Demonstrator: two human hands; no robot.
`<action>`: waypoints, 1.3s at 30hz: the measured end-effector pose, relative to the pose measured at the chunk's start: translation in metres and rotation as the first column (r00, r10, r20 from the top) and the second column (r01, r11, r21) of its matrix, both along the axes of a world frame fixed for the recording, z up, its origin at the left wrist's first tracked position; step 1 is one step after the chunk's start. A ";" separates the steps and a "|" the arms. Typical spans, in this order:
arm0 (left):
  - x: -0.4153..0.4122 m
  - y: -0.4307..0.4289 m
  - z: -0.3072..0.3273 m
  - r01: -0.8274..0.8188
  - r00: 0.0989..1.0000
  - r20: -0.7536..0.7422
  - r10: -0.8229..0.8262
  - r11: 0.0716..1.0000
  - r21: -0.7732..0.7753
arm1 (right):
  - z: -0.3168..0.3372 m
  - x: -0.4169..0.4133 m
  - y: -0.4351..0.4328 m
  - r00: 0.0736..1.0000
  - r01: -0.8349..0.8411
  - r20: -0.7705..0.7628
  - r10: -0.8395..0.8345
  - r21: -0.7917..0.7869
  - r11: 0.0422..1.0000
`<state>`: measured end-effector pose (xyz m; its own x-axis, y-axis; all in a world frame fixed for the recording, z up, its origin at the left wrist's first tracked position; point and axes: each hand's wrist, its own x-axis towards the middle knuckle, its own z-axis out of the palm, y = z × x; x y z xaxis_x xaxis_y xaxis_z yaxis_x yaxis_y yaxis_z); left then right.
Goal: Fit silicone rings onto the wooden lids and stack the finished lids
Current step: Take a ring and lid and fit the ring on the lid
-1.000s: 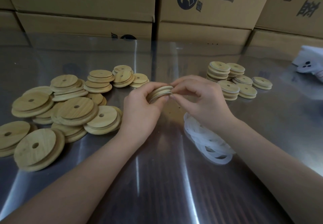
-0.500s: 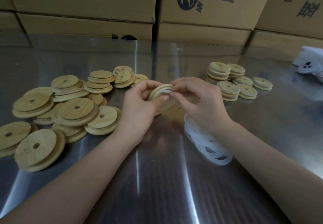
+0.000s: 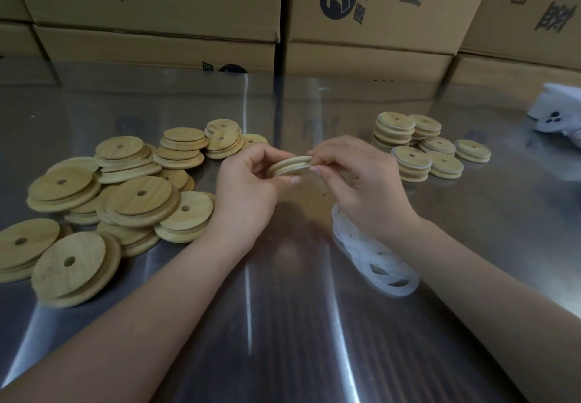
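Since half a second ago you have turned the wooden lid (image 3: pixel 290 163) from a tilt back to nearly level, so that its edge now faces you, and your two hands have moved a little closer to it. Your left hand (image 3: pixel 248 188) grips the lid at its left rim, thumb below and fingers curled over the top. Your right hand (image 3: pixel 361 182) pinches the right rim with its fingertips (image 3: pixel 314 168). A pale band runs along the groove of the lid. I judge it to be the silicone ring, but whether it sits in all the way round cannot be seen from here. The lid is held in the air above the steel table (image 3: pixel 283 324), between the loose pile of bare lids (image 3: pixel 138 195) on your left and the finished stacks (image 3: pixel 412 157) on your right. The spare rings (image 3: pixel 377 258) lie under your right wrist. It seems the fitting is almost done; press once more round the rim, then put the lid on a finished stack.
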<state>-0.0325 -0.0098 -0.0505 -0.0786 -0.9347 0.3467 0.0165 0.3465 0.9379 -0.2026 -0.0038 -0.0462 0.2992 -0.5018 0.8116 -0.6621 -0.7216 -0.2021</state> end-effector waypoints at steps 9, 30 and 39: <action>0.000 -0.001 -0.004 0.005 1.000 0.014 -0.005 1.000 -0.029 | 0.006 -0.003 0.001 1.000 0.005 -0.008 -0.005 0.049 0.999; -0.002 0.004 -0.003 0.035 0.999 -0.016 -0.035 0.999 0.018 | 0.013 -0.004 0.005 0.973 -0.075 0.230 -0.009 0.352 0.933; 0.000 0.001 -0.005 0.051 0.997 -0.057 -0.047 0.995 0.081 | 0.013 -0.005 0.003 0.875 -0.228 0.481 -0.058 0.514 0.827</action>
<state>-0.0328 -0.0084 -0.0560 -0.1081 -0.9557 0.2739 0.0839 0.2657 0.9604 -0.2074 -0.0010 -0.0331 0.0290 -0.8863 0.4622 -0.3286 -0.4451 -0.8330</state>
